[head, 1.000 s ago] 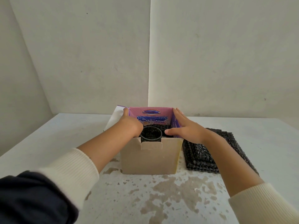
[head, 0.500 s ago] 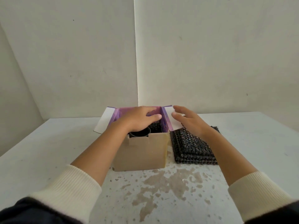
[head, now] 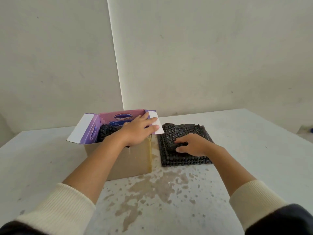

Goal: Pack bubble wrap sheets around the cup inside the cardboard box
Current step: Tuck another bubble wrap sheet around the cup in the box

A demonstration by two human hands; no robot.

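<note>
My right hand [head: 191, 145] has left the box flap [head: 155, 123] and now pinches the top sheet of the bubble wrap stack [head: 184, 131] beside the cardboard box [head: 135, 160], while my left hand [head: 138, 131] lies flat-fingered over the opening, hiding the cup, so I judge another sheet goes in next.

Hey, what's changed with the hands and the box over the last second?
The right hand left the right flap of the cardboard box and moved down onto the bubble wrap stack, curling its fingers on the top sheet. The left hand slid from the box's left side across the opening, resting flat and hiding the cup. The box, the wrap inside it and the stack stayed put.
</note>
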